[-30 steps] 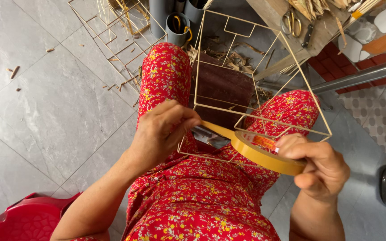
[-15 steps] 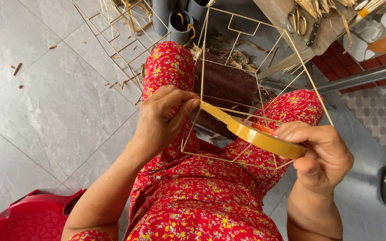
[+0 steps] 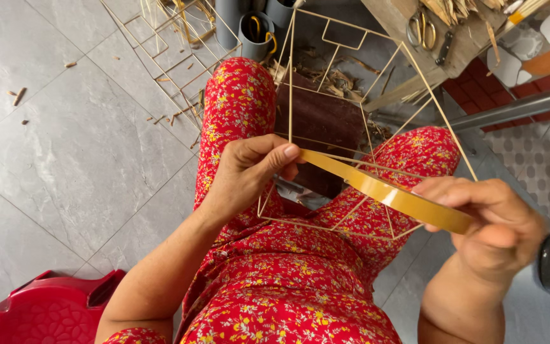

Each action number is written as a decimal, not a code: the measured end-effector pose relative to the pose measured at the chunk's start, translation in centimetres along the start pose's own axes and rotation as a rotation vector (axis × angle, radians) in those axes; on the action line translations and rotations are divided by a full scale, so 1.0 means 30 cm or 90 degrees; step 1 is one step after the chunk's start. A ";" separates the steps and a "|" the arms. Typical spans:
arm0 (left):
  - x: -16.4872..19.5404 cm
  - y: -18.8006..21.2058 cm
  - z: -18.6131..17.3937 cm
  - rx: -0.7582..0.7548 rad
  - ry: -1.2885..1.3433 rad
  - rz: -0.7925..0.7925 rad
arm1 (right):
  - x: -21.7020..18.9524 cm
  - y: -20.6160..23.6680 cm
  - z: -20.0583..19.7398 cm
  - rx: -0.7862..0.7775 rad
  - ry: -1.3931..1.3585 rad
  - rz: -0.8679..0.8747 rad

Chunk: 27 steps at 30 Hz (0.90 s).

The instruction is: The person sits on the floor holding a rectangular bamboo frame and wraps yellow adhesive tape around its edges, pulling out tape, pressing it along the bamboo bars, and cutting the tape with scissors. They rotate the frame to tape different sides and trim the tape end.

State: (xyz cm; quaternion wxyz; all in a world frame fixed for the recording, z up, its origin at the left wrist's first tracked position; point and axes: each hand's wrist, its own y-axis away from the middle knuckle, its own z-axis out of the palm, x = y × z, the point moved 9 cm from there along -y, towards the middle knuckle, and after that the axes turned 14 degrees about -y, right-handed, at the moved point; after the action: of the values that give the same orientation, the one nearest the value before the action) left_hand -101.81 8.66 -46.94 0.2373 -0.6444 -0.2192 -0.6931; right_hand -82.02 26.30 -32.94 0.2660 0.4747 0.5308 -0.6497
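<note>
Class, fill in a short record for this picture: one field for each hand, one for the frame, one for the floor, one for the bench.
Left hand: pinches the free end of a yellow tape strip at the wire frame.
Right hand: holds the tape roll, the strip pulled taut.
Frame: thin, pale, box-shaped, resting on the lap.
Floor: grey tiles with scattered stick scraps.
Bench: scissors lying on it.

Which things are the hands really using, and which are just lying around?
In use:
- left hand, pinching the tape end at the frame
- right hand, holding the yellow tape roll
- thin stick frame over the lap

Lying about:
- scissors on the wooden board
- grey cups
- red plastic stool
- flat stick grid on the floor
</note>
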 end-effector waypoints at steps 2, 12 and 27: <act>-0.020 0.003 -0.002 -0.001 0.005 -0.015 | -0.038 0.019 -0.043 0.024 0.052 -0.017; -0.009 0.008 -0.012 0.040 0.014 -0.021 | -0.060 0.061 -0.128 0.045 0.041 -0.061; 0.262 0.145 -0.027 0.303 -0.495 0.437 | -0.146 0.058 -0.034 -0.028 0.122 -0.078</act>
State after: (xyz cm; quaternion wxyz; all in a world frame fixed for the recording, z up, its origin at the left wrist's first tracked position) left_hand -100.22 4.36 -39.18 0.4895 -0.8152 -0.2182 -0.2195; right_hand -78.40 26.06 -29.76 0.1844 0.4951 0.5961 -0.6046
